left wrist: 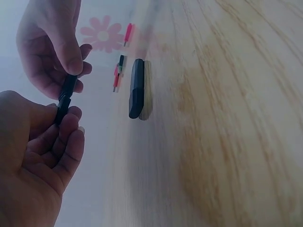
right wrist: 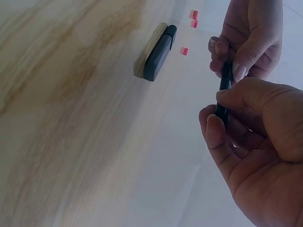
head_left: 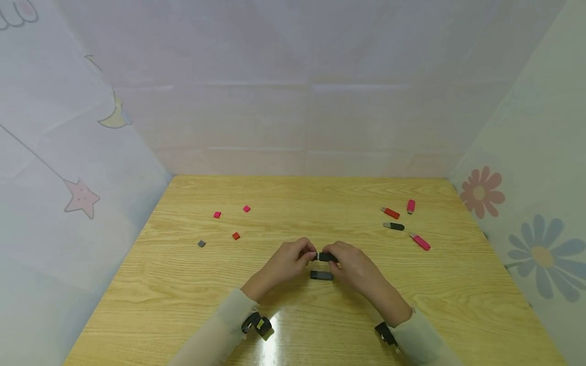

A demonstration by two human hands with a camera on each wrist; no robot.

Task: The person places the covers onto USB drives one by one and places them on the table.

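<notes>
Between the two hands, above the table, is a black USB stick [head_left: 326, 257]. My right hand [head_left: 354, 267] pinches its body [right wrist: 224, 85] between thumb and fingers. On the other end, the thumb and fingers of my left hand [head_left: 289, 260] pinch the small black cap [left wrist: 62, 111]. A light strip shows between cap and body in the head view; how far they are apart is hard to tell. Just below the hands lies a dark grey USB stick [head_left: 322, 275] with its cap on, flat on the wood and touched by neither hand.
On the table's left lie loose caps: two pink [head_left: 217, 214], one red [head_left: 235, 236], one grey [head_left: 201, 243]. Uncapped USB sticks lie at right: a red one [head_left: 391, 213], a black one [head_left: 394, 226] and two pink ones [head_left: 420, 242]. Printed sheets wall the table [head_left: 293, 190].
</notes>
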